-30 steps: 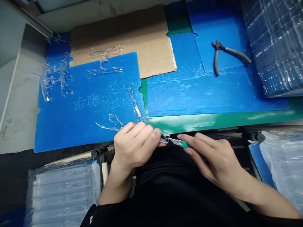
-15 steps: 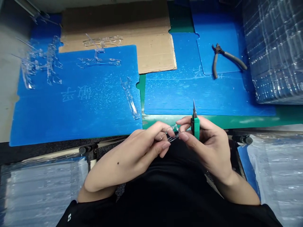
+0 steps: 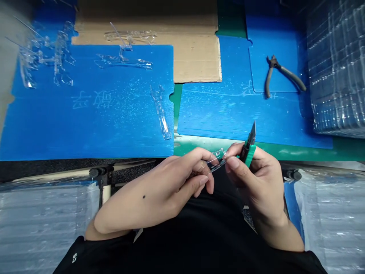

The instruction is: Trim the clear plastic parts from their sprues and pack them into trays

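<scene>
Part (image 3: 219, 159) bridged left hand (image 3: 182, 180) and right hand (image 3: 261, 177)

The clear part sat before a worker's black shirt (image 3: 222, 239), near the close edge of the green tabletop (image 3: 196, 144), with both hands touching it. Its long axis ran from hand to hand on a slant, the right end higher in view than the left. From the right grip the part lay to the left, just past the tips of thumb and forefinger; from the left grip it lay to the right. Neither hand was plainly the nearer.

The right grip was narrow, thumb and forefinger closed at the part's right end, and the same hand held a green knife (image 3: 248, 154), its blade (image 3: 253, 131) pointing up and away from the part. The left fingers curled against the other end, with the left thumb lower; whether they pinched the part or merely steadied it could not be told.

Beyond the hands, another clear piece (image 3: 161, 114) lay on a blue sheet (image 3: 128, 133), near its right edge. Cutters (image 3: 273, 64) rested to the right, handles spread, near stacked trays (image 3: 339, 83).
</scene>
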Available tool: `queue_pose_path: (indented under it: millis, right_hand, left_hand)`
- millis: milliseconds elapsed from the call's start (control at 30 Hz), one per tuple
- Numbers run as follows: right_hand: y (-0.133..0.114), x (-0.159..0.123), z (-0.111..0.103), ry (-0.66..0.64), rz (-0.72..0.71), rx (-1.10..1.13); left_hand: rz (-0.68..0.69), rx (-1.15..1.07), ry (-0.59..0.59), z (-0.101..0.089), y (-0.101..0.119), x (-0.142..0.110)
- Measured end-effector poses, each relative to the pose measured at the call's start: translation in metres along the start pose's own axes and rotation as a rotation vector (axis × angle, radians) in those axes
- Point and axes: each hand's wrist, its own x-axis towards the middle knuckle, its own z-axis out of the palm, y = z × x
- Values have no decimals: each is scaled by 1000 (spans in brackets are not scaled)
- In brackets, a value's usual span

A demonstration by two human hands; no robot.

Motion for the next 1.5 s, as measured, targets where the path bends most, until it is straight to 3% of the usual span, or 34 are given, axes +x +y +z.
queue_pose_path:
  millis: [200, 400, 500, 667, 867, 967, 1133, 1500]
  right_hand:
    - [2, 3, 0, -73, 67, 54]
    - [7, 10, 2, -143, 104, 209]
    - [3, 12, 1, -159, 28, 132]
    - [-6, 6, -1, -234, -284, -205]
    - [4, -4, -10, -276, -401, -429]
    - [8, -9, -14, -287, -460, -617]
    - [6, -19, -16, -276, -572, -820]
    - [2, -23, -17, -264, -609, -864]
  left_hand:
    - [-26, -99, 24, 1, 0, -1]
    - [-121, -363, 17, 8, -1, 2]
    - [-109, -385, 5, 10, -5, 4]
    - [19, 29, 152, 13, -15, -2]
    - [324, 649, 559, 13, -38, -13]
    - [478, 959, 684, 7, -48, -17]
    - [588, 1221, 684, -1, -52, -21]
    - [600, 1209, 690, 3, -46, -19]
